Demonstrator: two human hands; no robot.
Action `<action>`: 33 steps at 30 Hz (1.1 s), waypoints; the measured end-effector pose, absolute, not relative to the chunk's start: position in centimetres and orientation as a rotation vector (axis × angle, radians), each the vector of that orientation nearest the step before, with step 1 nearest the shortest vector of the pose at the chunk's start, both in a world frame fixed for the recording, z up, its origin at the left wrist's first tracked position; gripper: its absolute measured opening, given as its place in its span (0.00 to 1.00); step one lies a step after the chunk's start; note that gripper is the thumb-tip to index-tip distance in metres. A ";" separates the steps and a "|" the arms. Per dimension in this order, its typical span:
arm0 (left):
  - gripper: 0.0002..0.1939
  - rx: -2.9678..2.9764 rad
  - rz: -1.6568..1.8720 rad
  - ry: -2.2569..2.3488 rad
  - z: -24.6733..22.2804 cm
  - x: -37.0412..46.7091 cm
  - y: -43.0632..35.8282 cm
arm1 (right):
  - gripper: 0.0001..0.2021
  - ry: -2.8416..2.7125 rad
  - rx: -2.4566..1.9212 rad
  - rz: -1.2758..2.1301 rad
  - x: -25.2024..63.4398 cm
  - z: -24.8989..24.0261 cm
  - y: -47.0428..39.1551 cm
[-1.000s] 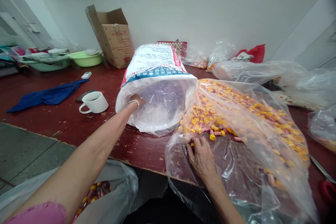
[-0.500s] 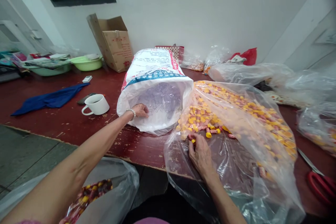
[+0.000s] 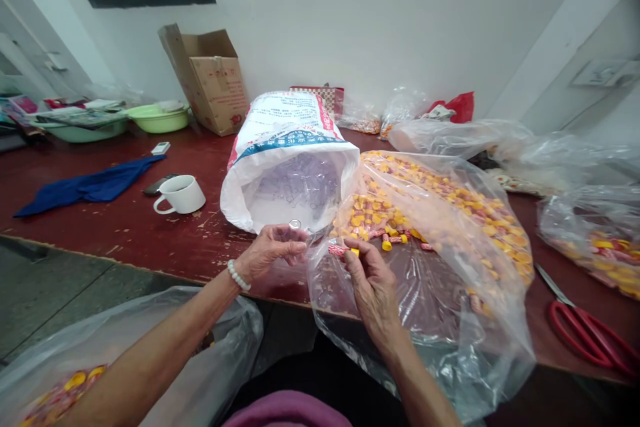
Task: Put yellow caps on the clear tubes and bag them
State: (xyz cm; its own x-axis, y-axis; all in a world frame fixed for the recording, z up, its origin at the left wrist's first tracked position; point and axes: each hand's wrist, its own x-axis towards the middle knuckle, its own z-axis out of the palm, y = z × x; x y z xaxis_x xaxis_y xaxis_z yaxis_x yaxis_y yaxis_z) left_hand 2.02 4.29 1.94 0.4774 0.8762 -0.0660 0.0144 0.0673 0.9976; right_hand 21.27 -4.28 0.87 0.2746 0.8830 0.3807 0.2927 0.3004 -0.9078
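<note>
My left hand (image 3: 274, 250), with a beaded bracelet, is closed around a small clear plastic piece (image 3: 295, 225) with a round rim; its lower part is hidden by my fingers. Just behind it lies a white printed sack (image 3: 293, 113), its mouth facing me and clear plastic pieces (image 3: 305, 177) inside. Between thumb and fingers, my right hand (image 3: 367, 270) pinches a small red-patterned tube with a yellow end (image 3: 340, 251). That hand is at the mouth of a big clear bag (image 3: 420, 307), where many similar red and yellow tubes (image 3: 395, 239) lie heaped.
On the dark red table (image 3: 210, 247) stand a white mug (image 3: 181, 195), a blue cloth (image 3: 90, 187), a cardboard box (image 3: 217, 87) and green basins (image 3: 159, 119). Red-handled scissors (image 3: 585, 333) lie at right. Below the front edge hangs another plastic bag (image 3: 200, 307) holding tubes.
My left hand has come out of the sack's mouth with a clear plastic piece and moved toward my right hand. My right hand has raised its tube slightly, turning it sideways.
</note>
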 end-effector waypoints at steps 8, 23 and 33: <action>0.13 1.724 0.761 0.942 1.9 4.2 2.5 | 0.12 -1.429 -1.199 0.313 20.9 2.1 -4.8; 0.05 1.711 0.761 0.885 1.6 7.4 1.3 | 0.19 -1.978 -1.316 0.282 22.5 2.1 -4.3; 0.26 1.129 0.728 0.771 0.8 8.2 0.3 | 0.12 -1.623 -1.322 0.495 22.4 0.0 -3.6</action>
